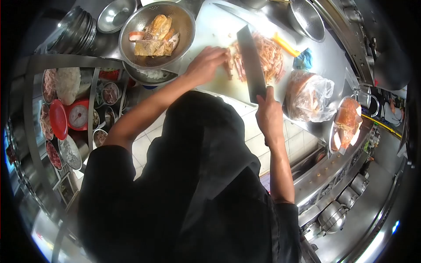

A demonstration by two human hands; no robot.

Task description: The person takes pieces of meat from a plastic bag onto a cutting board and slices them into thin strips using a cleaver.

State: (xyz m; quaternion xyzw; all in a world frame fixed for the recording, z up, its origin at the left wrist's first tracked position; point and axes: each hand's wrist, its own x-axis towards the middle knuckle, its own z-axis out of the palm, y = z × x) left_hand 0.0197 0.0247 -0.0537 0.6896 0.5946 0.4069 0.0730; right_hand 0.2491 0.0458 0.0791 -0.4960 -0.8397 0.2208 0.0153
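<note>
My right hand (268,115) grips the handle of a cleaver (251,63), its broad blade laid across the white cutting board (205,30). To the left of the blade, my left hand (208,65) has its fingers curled down on a piece of meat (229,66); its fingertips are partly hidden. Shredded pinkish meat (269,59) is heaped just right of the blade, with small scraps around it. Another knife blade (226,10) lies at the far side of the board. A yellow handle-like object (285,44) rests beside the heap.
A steel colander (188,33) with browned meat chunks stands left of the board, above a bowl (149,77). On the right are a blue cloth (303,59), a plastic bag of meat (309,97) and a plate of meat (348,125). A red scale (79,116) sits among shelved bowls.
</note>
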